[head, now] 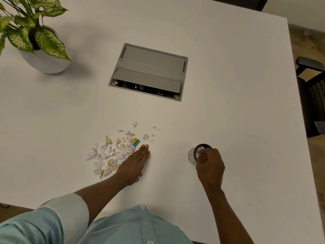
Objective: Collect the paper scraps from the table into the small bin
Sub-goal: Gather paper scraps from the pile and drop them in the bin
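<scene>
A loose pile of torn paper scraps [109, 152], white, tan and one yellow-and-blue piece, lies on the white table [52, 120]. My left hand [135, 162] rests edge-on against the pile's right side, fingers straight and together, holding nothing. To the right stands the small bin [192, 154], a clear cup with a dark rim and white scraps inside. My right hand [209, 162] is bunched over the bin's mouth, fingers closed on white paper scraps. A few stray scraps [155, 128] lie beyond the pile.
A grey cable box [149, 71] is set into the table's middle, its front flap ajar. A potted plant [33, 41] in a white pot stands at the far left. Dark chairs [311, 81] sit past the table's right edge.
</scene>
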Motion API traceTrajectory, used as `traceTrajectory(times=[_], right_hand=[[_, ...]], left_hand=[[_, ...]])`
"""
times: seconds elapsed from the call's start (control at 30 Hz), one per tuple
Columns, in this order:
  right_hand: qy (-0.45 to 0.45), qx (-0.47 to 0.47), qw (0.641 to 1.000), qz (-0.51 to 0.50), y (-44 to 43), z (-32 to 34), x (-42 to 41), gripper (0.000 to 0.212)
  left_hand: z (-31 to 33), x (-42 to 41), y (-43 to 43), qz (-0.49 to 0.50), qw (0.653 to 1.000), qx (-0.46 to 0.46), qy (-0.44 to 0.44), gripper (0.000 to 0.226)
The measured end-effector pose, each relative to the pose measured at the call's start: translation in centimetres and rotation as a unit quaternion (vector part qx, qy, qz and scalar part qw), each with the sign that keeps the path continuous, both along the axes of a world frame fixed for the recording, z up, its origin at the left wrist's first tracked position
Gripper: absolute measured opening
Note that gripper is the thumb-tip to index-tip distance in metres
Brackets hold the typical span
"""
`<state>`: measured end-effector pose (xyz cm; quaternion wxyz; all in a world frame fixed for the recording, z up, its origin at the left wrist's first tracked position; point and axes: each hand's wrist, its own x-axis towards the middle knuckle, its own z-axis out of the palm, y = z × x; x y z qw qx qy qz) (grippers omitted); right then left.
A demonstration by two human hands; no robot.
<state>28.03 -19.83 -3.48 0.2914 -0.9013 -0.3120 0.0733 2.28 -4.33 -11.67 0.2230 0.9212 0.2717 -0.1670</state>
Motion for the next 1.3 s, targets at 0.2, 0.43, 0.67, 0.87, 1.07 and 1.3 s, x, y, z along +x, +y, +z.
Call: traceTrajectory(times=[0.2, 0.43, 0.67, 0.87, 1.07, 1.3], right_hand=[[-0.031, -0.016, 0.999, 0.0, 0.4, 0.0, 0.2, 0.025], [-0.024, 0.047, 0.983, 0.173, 5.4, -0.5, -2.0, 0.023], [0.004, -0.107, 0.956, 0.273, 10.2, -4.7, -3.4, 0.022], [0.017, -0.164, 0.946, 0.279, 12.6, -6.7, -3.1, 0.038], [0.024, -0.167, 0.936, 0.31, 15.2, -7.1, -3.1, 0.054], [0.033, -0.18, 0.916, 0.358, 17.4, -7.6, -3.6, 0.041]], left_hand=[[0.0, 0.7, -0.1, 0.005, 1.0, 0.009, 0.006, 0.086], [1.7, 4.5, 1.4, 0.135, 0.986, 0.05, -0.088, 0.023], [1.7, 8.2, 4.6, 0.251, 0.964, 0.027, -0.081, 0.054], [0.7, 8.5, 5.2, 0.259, 0.965, -0.002, -0.05, 0.061], [0.1, 8.0, 4.9, 0.272, 0.955, -0.052, -0.101, 0.005], [-0.7, 7.5, 5.4, 0.215, 0.967, 0.004, -0.139, 0.016]])
